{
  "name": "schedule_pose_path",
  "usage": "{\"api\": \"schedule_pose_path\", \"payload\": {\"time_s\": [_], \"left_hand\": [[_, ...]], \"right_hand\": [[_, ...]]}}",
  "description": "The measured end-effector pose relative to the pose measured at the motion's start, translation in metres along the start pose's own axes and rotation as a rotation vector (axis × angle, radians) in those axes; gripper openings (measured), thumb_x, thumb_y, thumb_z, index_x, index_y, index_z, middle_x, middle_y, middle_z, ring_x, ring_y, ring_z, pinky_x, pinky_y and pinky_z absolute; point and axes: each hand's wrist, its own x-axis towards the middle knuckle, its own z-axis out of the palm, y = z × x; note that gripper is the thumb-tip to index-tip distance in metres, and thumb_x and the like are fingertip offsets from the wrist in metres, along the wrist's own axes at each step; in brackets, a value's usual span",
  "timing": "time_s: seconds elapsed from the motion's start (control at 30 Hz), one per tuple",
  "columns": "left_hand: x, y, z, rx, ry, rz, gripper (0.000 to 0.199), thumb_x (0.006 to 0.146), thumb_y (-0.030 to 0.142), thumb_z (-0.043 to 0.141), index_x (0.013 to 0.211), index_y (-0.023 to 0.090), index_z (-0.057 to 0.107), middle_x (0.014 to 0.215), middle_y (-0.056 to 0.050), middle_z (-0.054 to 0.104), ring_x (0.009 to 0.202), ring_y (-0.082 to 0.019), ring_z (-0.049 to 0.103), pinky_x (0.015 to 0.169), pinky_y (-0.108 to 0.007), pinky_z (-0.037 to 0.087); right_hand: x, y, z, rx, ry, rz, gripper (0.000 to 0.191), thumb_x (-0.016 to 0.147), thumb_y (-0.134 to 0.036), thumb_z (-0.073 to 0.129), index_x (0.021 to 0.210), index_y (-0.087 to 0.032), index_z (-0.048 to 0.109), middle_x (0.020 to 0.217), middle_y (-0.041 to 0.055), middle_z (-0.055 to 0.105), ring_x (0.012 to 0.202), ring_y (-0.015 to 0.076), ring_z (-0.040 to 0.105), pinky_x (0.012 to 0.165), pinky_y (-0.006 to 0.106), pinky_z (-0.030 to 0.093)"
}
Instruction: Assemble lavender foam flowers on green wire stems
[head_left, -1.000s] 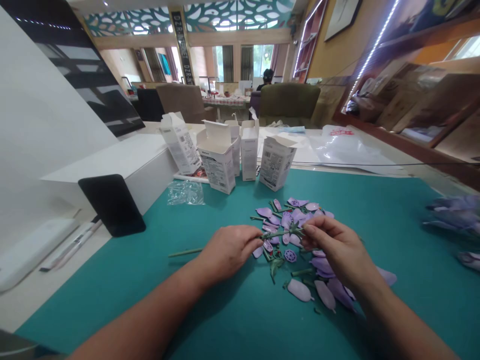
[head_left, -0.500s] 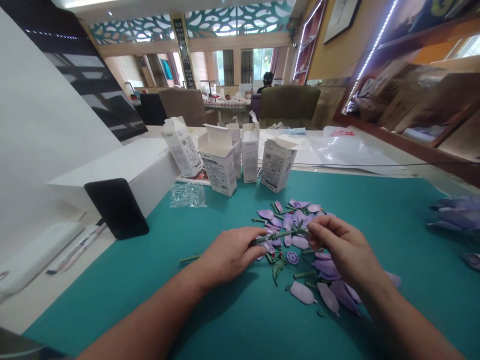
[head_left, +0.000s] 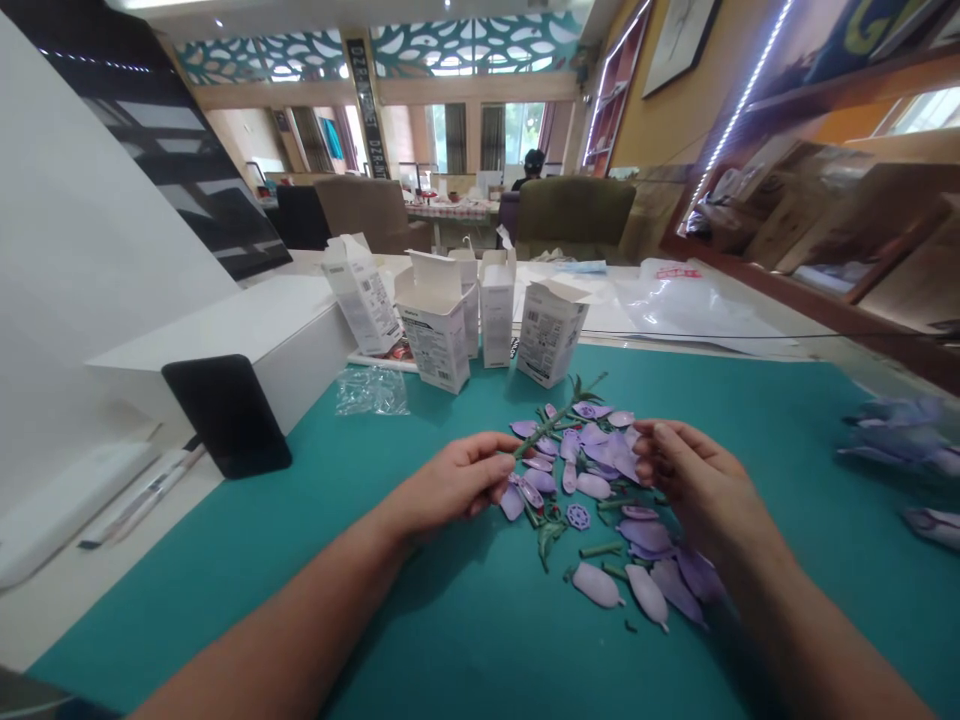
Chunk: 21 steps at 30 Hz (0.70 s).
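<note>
My left hand (head_left: 450, 487) is shut on the lower end of a green plastic stem (head_left: 551, 422), whose leafy tip points up and to the right over the pile. Below it lies a heap of loose lilac plastic petals (head_left: 596, 455) on a teal cutting mat (head_left: 480, 630). My right hand (head_left: 694, 480) hovers at the heap's right side, fingers curled and slightly apart, holding nothing visible. A green leaf piece (head_left: 550, 540) and a round purple lattice disc (head_left: 577, 517) lie just below the left hand.
Several opened white cardboard boxes (head_left: 435, 325) stand beyond the mat, with a crumpled clear plastic bag (head_left: 371, 392) beside them. A black tablet (head_left: 227, 415) leans at the left. Bundled purple flowers (head_left: 896, 440) lie at the right edge. A seated person (head_left: 534, 165) is far behind.
My right hand has let go of the stem and moved right, away from it. The stem's tip has swung upward, and my left hand still holds the stem.
</note>
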Motion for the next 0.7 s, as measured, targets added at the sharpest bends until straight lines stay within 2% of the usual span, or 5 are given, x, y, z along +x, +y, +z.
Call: {"api": "schedule_pose_path", "payload": {"time_s": [0.13,0.37,0.5,0.6,0.7], "left_hand": [[0.002,-0.003,0.003,-0.155,0.011,-0.039,0.032,0.080,0.036,0.058,0.104,0.015,0.056,0.055,0.008,0.047,0.038,-0.003,0.033,0.038,-0.017,0.023],[0.004,-0.004,0.007,-0.185,0.032,-0.078,0.025,0.081,0.030,0.057,0.101,0.014,0.058,0.056,0.006,0.052,0.040,-0.003,0.041,0.038,-0.014,0.029],[0.003,-0.004,0.010,-0.188,0.036,-0.080,0.022,0.078,0.027,0.059,0.097,0.015,0.056,0.059,0.006,0.055,0.041,-0.003,0.043,0.038,-0.013,0.031],[0.002,-0.004,0.013,-0.169,0.013,-0.070,0.019,0.079,0.026,0.058,0.096,0.015,0.056,0.060,0.006,0.055,0.042,-0.003,0.043,0.038,-0.013,0.031],[0.000,-0.005,0.017,-0.141,-0.024,-0.055,0.017,0.081,0.024,0.055,0.096,0.015,0.056,0.061,0.006,0.054,0.042,-0.002,0.042,0.038,-0.012,0.031]], "right_hand": [[-0.002,0.003,0.004,-0.075,-0.057,0.006,0.042,0.057,-0.051,0.080,0.079,-0.018,0.068,0.064,0.0001,0.059,0.049,0.0093,0.051,0.045,0.021,0.043],[-0.012,0.003,0.015,-0.231,-0.172,0.012,0.042,0.061,-0.049,0.075,0.087,-0.017,0.069,0.061,-0.0010,0.057,0.051,0.0111,0.051,0.049,0.024,0.042],[-0.019,-0.005,0.026,-0.228,-0.230,0.062,0.042,0.061,-0.049,0.075,0.087,-0.016,0.071,0.063,-0.0001,0.059,0.053,0.0114,0.051,0.051,0.025,0.042],[-0.025,-0.010,0.039,-0.191,-0.321,0.135,0.042,0.061,-0.049,0.076,0.086,-0.016,0.071,0.068,0.0011,0.062,0.053,0.0112,0.051,0.050,0.024,0.040],[-0.029,-0.011,0.051,-0.139,-0.373,0.158,0.039,0.063,-0.050,0.074,0.077,-0.015,0.069,0.065,0.0005,0.060,0.051,0.0099,0.049,0.047,0.023,0.037]]}}
